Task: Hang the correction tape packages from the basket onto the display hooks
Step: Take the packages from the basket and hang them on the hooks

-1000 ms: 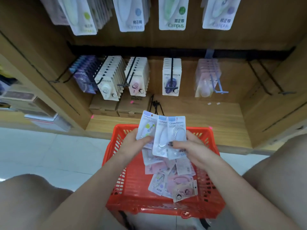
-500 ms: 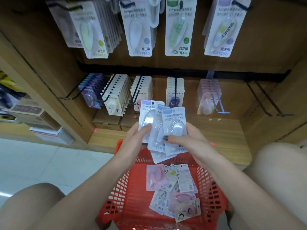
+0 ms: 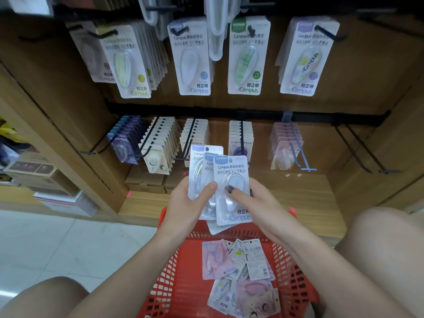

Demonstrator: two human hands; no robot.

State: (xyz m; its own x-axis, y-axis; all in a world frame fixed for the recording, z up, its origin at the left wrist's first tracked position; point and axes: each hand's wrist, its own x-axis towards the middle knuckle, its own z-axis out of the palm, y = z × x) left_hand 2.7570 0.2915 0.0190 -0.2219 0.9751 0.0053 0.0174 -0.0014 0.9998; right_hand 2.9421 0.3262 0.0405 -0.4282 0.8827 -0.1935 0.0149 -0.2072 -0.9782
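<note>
A fanned stack of white correction tape packages is held above the red basket. My left hand grips the stack's left side, thumb across the front. My right hand pinches the frontmost package, thumb on its clear blister. Several more packages, pink and white, lie loose in the basket. On the upper row of display hooks hang Campus packages, among them a white-and-blue one on its hook.
A lower row of hooks carries purple, white and pink packs. At the right two bare black hooks stick out. A wooden shelf base lies behind the basket. My knees flank the basket.
Both hands lifted the fanned packages up out of the basket toward the shelves. The view tilted upward, bringing the upper row of hooks into sight.
</note>
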